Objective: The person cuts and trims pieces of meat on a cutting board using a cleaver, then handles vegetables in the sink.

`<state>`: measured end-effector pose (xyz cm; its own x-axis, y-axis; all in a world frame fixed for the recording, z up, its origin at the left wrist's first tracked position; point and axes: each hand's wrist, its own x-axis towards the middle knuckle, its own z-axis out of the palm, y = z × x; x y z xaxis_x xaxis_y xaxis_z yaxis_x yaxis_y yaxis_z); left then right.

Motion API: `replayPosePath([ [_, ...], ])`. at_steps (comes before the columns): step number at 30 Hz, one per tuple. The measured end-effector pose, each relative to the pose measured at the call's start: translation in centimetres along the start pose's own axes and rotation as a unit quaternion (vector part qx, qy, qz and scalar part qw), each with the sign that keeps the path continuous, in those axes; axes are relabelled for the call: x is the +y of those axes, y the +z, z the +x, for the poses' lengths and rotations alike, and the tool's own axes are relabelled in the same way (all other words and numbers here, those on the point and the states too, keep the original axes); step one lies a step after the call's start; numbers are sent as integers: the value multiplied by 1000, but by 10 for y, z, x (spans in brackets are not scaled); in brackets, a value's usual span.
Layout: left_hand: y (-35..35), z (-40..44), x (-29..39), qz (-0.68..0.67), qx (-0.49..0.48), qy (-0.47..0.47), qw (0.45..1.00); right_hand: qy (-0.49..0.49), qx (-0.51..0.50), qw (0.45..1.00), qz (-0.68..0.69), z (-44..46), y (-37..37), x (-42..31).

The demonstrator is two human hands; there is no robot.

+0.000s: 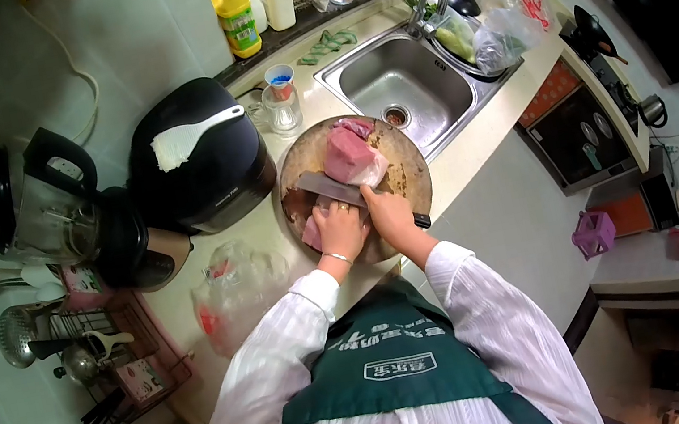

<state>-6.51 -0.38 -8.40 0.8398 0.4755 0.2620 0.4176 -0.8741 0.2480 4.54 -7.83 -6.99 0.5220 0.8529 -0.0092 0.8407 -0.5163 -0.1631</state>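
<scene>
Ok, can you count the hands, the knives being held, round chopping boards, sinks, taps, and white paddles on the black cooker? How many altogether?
Hands: 2 (left hand, right hand)
Held knife: 1
Round chopping board: 1
Sink: 1
Tap: 1
White paddle: 1
Total: 7

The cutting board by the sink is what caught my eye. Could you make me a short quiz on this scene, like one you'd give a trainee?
1. Multiple choice: which hand grips the handle of the knife?
a) left
b) right
c) neither
2. True or false: the white paddle lies on top of the black appliance.
3. Fill in the blank: the round cutting board bears pieces of raw ____.

Key:
1. b, the right hand.
2. True.
3. Meat.
</scene>
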Motion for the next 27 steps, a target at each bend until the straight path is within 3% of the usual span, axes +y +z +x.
replayPosePath([
  [3,0,3,-5,5,-63,20,998,35,-28,999,-25,-5,-8,-3],
  [6,-1,2,-7,-10,-66,28,997,40,-31,999,-5,-12,-10,4],
  [10,3,5,-9,-15,8,15,1000,30,-15,999,-15,3,-3,3],
  [14,5,9,-11,-23,-44,11,999,38,22,999,-30,-2,3,6],
  [16,4,9,-12,7,-80,25,996,72,-31,997,-27,-14,-14,4],
  [27,-4,12,-11,-16,-89,12,996,44,2,999,-25,4,0,5],
])
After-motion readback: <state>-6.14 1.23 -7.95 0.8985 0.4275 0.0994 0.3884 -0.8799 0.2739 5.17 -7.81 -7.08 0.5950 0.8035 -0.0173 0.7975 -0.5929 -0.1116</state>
